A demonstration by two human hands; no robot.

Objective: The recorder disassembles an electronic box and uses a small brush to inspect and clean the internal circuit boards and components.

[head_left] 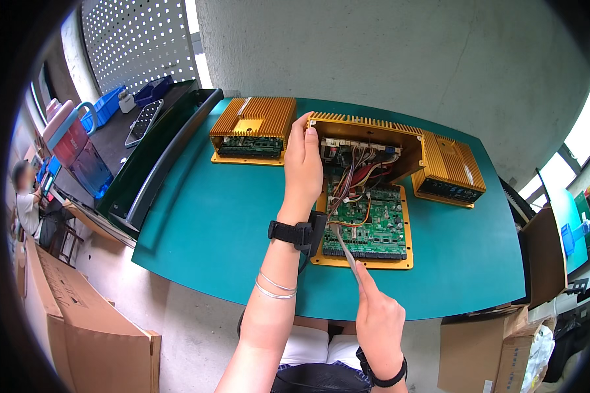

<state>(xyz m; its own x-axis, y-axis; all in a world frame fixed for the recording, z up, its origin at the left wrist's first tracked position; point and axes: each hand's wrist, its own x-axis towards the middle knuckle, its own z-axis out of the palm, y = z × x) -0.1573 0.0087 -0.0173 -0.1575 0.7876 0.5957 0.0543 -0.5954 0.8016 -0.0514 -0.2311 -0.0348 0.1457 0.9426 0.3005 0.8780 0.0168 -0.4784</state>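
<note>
A gold finned metal housing stands tipped up on its side, its inside facing me. Bundled coloured wires run from it down to a green circuit board, which lies on a gold base plate. My left hand is closed on the housing's left edge, holding it up. In my right hand is a slim pointed metal tool that looks like tweezers. Their tip is at the board's left side, by the wires; whether it touches them I cannot tell.
Two more gold finned boxes flank the open one on the green table. Left stand a dark cart with a black handle, a drink bottle, a phone and blue bins. Cardboard boxes sit below; a person sits far left.
</note>
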